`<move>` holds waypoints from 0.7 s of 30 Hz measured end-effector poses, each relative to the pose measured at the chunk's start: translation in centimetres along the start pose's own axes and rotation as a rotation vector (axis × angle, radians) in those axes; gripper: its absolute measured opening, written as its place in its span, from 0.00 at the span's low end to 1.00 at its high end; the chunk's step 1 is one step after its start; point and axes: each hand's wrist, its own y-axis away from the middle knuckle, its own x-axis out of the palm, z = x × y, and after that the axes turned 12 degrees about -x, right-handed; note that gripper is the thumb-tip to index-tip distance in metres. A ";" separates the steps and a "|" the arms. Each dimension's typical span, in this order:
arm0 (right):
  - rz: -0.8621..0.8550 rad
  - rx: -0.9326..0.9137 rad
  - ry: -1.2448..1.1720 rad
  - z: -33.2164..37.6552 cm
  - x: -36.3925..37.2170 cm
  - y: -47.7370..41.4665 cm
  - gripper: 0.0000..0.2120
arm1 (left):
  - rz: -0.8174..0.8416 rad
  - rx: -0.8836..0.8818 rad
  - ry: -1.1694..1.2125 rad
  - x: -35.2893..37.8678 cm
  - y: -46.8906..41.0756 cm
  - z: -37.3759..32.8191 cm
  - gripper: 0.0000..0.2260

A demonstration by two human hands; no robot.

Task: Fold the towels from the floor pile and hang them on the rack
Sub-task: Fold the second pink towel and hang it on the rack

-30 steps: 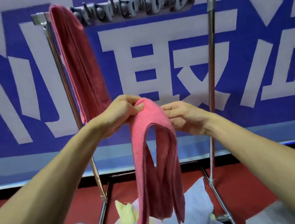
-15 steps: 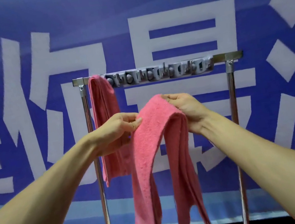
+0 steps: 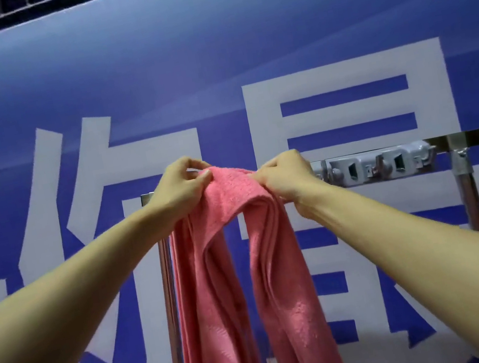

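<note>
Pink towel (image 3: 285, 285) held at the rack (image 3: 461, 167) bar.
Fingers (image 3: 203, 176) of the left hand (image 3: 180, 188) and right hand (image 3: 285, 176) pinch its folded crest; two halves hang down, perhaps over the bar. Uncovered hook strip (image 3: 379, 164) runs rightward.

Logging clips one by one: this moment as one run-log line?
step: hanging | left hand: grips pink towel at fold | right hand: grips same fold | position: fold at rack bar height, ends hanging down

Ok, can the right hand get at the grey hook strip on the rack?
Probably yes: the grey hook strip sits just beside the right hand, nothing between, though that hand grips the pink towel.
</note>
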 end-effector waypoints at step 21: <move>0.284 -0.245 0.780 -4.3 2.2 1.2 0.11 | -0.010 0.283 -0.904 -0.1 -1.1 1.5 0.11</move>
